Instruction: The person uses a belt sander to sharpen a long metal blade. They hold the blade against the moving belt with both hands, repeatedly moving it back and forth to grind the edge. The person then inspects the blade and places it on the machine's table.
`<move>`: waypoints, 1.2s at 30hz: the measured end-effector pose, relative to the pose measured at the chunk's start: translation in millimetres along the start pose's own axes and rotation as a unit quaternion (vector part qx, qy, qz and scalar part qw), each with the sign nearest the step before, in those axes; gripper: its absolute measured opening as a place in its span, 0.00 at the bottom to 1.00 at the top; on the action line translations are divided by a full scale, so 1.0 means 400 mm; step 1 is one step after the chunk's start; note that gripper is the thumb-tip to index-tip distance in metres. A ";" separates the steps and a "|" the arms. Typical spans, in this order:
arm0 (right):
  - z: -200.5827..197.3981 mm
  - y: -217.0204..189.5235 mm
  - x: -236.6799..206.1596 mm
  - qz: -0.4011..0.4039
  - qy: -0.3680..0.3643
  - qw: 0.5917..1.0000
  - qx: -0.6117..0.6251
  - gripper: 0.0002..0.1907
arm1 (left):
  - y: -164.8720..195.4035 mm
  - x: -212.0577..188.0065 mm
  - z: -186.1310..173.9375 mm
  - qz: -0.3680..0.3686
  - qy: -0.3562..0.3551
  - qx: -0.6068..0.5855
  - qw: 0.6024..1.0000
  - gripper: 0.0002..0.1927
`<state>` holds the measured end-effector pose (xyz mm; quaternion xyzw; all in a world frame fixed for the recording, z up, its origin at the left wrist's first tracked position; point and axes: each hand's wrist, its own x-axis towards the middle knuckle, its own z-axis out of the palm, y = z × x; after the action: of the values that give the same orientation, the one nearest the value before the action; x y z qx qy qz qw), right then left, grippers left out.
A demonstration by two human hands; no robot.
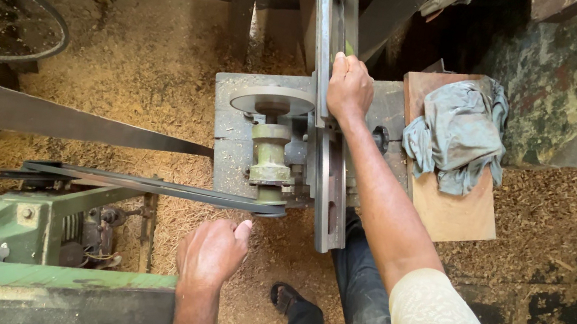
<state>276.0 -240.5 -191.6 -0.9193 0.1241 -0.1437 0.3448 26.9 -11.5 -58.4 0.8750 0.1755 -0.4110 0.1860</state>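
Here, the right hand (349, 86) is wrapped tight around a long metal bar (332, 108) that runs from twelve to six o'clock over the grey machine block (235, 120). The left hand (212, 252) hangs loose at seven o'clock, fingers curled on nothing, just below the drive belt (148, 186). A grey rag (458, 132) lies on a wooden board (454, 213) at three o'clock.

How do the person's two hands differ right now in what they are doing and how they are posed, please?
The right hand is stretched far forward and clamped on the upright metal bar of the machine; the left hand stays close to the body and holds nothing. The right hand's fingers wrap the bar, while the left hand is loosely curled above the sawdust floor, near the drive belt. Both are bare.
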 end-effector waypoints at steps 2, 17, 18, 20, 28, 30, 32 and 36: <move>-0.002 0.001 -0.005 0.006 -0.006 1.000 0.001 0.23 | 0.003 -0.006 -0.005 0.004 0.013 -0.002 1.000 0.26; -0.016 0.013 -0.040 0.005 -0.013 1.000 0.010 0.22 | 0.008 -0.008 -0.016 0.021 0.042 0.007 0.999 0.26; -0.019 0.012 -0.043 0.015 -0.022 1.000 0.008 0.22 | 0.008 -0.006 -0.015 0.012 0.025 0.004 1.000 0.26; -0.029 0.007 -0.047 0.035 -0.039 0.999 0.006 0.22 | 0.006 -0.004 -0.013 0.004 0.007 0.001 1.000 0.27; -0.055 0.002 -0.094 0.003 -0.020 1.000 0.019 0.21 | 0.008 -0.008 -0.019 0.002 0.013 0.002 1.000 0.26; -0.057 0.003 -0.103 0.003 -0.022 1.000 0.018 0.21 | 0.009 -0.009 -0.024 0.006 0.022 0.002 1.000 0.26; -0.066 0.006 -0.113 0.006 -0.026 1.000 0.016 0.21 | 0.012 -0.015 -0.026 0.005 0.027 -0.001 1.000 0.26; -0.079 0.014 -0.138 0.002 -0.023 1.000 0.019 0.20 | 0.015 -0.026 -0.027 0.013 0.046 -0.015 0.999 0.25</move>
<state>213.0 -245.6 -182.3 -0.9152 0.1156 -0.1242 0.3656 30.5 -13.1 -42.8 0.8923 0.1788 -0.3655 0.1957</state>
